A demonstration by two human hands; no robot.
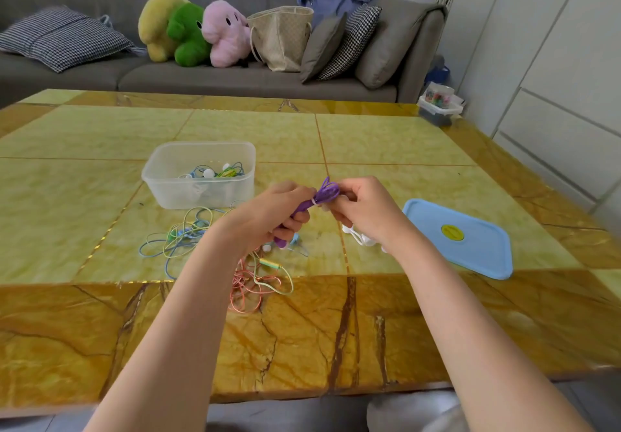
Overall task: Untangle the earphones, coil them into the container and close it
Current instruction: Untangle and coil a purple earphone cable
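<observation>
Hovering above the table (386, 142), a coiled purple earphone bundle (314, 203) with a pale tie around its middle is gripped by the left hand (274, 216), fingers curled round its lower part, while the right hand (361, 211) pinches its looped top. Behind them to the left stands the clear container (198, 176), holding coiled earphones. Tangled cables (215, 246) lie just before it; the blue lid (458, 238) rests to the right.

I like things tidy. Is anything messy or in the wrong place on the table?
Yes. A tangle of earphone cords lies loose on the table, in front of the clear container, not inside it. The blue lid lies off to the right, so the container is open. Nothing looks broken or spilled.
</observation>
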